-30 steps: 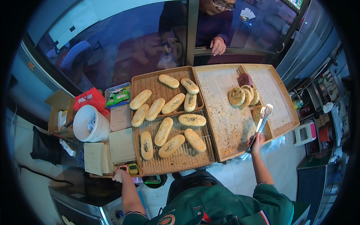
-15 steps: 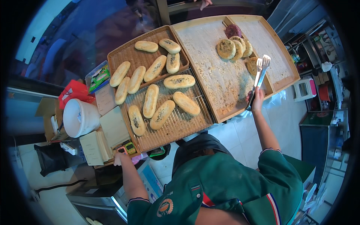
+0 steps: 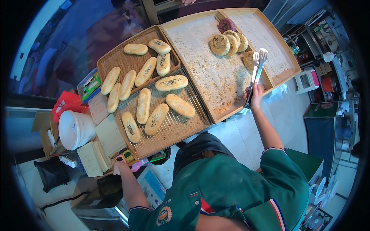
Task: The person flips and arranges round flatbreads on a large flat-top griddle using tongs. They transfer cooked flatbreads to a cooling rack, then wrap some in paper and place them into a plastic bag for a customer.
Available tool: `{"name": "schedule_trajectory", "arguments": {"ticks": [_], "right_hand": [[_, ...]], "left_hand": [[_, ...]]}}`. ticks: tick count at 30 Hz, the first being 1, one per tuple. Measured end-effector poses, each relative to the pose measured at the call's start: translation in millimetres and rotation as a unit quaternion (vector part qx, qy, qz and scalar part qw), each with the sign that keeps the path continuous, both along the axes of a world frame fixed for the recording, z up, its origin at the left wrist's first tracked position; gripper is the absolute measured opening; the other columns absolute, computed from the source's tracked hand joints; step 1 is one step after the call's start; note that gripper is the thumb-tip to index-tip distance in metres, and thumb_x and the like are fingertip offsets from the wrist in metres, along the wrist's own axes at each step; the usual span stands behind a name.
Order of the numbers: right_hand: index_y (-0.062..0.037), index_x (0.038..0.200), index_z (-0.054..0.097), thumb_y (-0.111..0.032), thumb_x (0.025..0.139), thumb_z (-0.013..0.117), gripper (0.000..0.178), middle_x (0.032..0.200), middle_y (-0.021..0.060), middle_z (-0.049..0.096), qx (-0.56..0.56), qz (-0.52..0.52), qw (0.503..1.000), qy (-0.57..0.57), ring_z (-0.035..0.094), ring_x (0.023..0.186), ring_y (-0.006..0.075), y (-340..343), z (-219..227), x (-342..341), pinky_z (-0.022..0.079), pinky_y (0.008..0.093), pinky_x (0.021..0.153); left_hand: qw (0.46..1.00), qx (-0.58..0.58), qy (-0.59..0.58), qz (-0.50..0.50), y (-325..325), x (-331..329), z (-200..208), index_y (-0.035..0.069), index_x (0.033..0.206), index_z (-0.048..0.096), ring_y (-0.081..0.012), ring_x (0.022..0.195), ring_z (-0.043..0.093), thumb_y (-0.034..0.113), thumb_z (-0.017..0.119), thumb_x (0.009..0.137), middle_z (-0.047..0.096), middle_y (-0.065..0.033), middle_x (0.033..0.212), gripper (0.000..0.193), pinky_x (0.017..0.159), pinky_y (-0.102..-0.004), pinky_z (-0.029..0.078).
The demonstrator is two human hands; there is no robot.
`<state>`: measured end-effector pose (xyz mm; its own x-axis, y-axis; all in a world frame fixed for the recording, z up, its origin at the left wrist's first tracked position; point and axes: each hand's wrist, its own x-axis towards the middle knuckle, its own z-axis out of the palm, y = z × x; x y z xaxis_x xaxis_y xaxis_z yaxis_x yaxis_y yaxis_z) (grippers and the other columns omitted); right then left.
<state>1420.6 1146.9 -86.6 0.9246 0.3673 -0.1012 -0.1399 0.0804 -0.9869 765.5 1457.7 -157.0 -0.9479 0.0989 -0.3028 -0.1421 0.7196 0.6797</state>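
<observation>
My right hand (image 3: 254, 96) is wrapped round the dark handles of metal tongs (image 3: 258, 65). Their slotted silver ends stand slightly apart over the right wooden tray (image 3: 192, 52), near a round flatbread (image 3: 249, 59); nothing is between them. Several round seeded breads (image 3: 220, 45) lean in a row farther back, with a dark purple one (image 3: 226, 25) behind. My left hand (image 3: 121, 168) is at the near left corner of the counter, beside two small timers (image 3: 127, 156) and a stack of paper bags (image 3: 92, 158). Its fingers look curled; what they hold, if anything, is hidden.
Several long oval breads (image 3: 156, 119) lie on a wire rack (image 3: 177, 129) and in a brown woven tray (image 3: 115, 57) at left. A white bucket (image 3: 77, 131), a red bag (image 3: 71, 104) and a cardboard box (image 3: 42, 129) stand farther left. A white stool (image 3: 306, 81) stands at right.
The whole view has shifted, so trays and breads sit a little farther left and higher. Both hands keep nearly the same places; the tongs stay in my right hand.
</observation>
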Motion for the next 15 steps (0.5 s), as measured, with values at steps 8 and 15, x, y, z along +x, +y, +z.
{"name": "schedule_trajectory", "arguments": {"ticks": [8,15], "right_hand": [[-0.0063,0.098,0.049,-0.035,0.102,0.048,0.029,0.068,0.0073,0.057,0.005,-0.008,1.000,0.003,0.055,0.045,0.0149,3,2,0,0.047,0.0267,0.040],[-0.0063,0.094,0.051,-0.036,0.102,0.047,0.031,0.067,0.0068,0.057,0.012,-0.007,1.000,-0.007,0.055,0.046,0.0151,-3,-8,3,0.045,0.0277,0.041]], "left_hand": [[1.000,0.002,-0.008,-0.012,2,3,-2,-0.003,0.114,0.050,-0.0376,0.094,0.065,0.032,0.050,0.093,0.064,-0.0254,0.106,0.041,0.075,-0.0472,0.057],[0.998,-0.002,0.025,-0.062,10,-4,-8,-0.003,0.114,0.050,-0.0375,0.094,0.065,0.032,0.050,0.093,0.064,-0.0254,0.107,0.041,0.076,-0.0468,0.057]]}}
